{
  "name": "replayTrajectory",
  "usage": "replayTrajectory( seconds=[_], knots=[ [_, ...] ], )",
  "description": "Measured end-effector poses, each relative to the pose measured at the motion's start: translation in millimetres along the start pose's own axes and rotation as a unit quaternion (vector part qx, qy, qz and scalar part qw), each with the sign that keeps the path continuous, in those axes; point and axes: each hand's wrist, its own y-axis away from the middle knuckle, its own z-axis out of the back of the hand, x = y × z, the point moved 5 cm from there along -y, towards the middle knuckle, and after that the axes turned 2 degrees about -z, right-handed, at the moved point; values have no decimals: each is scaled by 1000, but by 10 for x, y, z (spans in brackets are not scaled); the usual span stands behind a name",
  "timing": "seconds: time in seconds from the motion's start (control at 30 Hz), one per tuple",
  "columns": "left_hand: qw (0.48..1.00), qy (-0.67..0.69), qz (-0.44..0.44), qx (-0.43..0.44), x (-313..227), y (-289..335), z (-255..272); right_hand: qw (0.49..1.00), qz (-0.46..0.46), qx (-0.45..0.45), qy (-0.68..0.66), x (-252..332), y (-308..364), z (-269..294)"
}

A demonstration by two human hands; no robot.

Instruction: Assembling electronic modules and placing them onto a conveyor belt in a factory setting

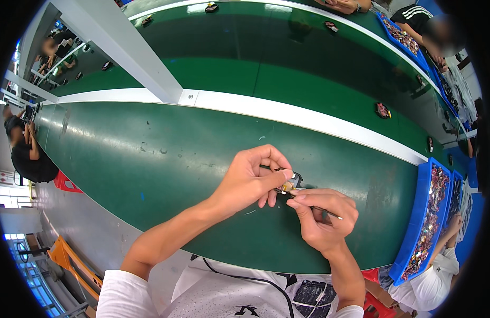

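Observation:
Over the green worktable, my left hand [250,177] pinches a small black-framed assembly [298,179] between thumb and fingers. Some yellowish and metallic parts show inside the frame, too small to name. My right hand [330,214] is closed round a thin dark rod-shaped tool [334,215]. One light-coloured end of this tool sticks out past the palm. Its other end points to the assembly, where my right fingertips are close to my left ones. Whether the tip touches the parts I cannot tell.
Beyond the white rail [308,123], small dark assemblies such as this one [382,110] lie on a green conveyor belt [229,74]. A white post [128,47] stands at the left. Blue bins [422,196] of small colourful parts line the right side. Other people sit left and right.

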Motion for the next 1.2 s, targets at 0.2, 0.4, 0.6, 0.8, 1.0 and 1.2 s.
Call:
replayTrajectory(
  seconds=[0.2,0.4,0.6,0.8,1.0,1.2],
  knots=[
    [1000,-19,7,-5,5,9,9,1000,-1,-2,-6,2,13,-15],
    [999,-35,22,-4,6,26,11,999,40,-5,25,43,42,-22],
    [999,-44,-4,-19,17,31,-4,997,61,-19,29,13,44,-27],
    [997,-78,-8,-4,-10,41,-19,997,63,-8,44,-2,57,-30],
    [988,-136,-66,-30,63,44,-2,993,87,3,74,-8,84,-66],
    [995,-92,-16,-34,56,48,15,994,88,7,72,2,86,-77]
  ],
)
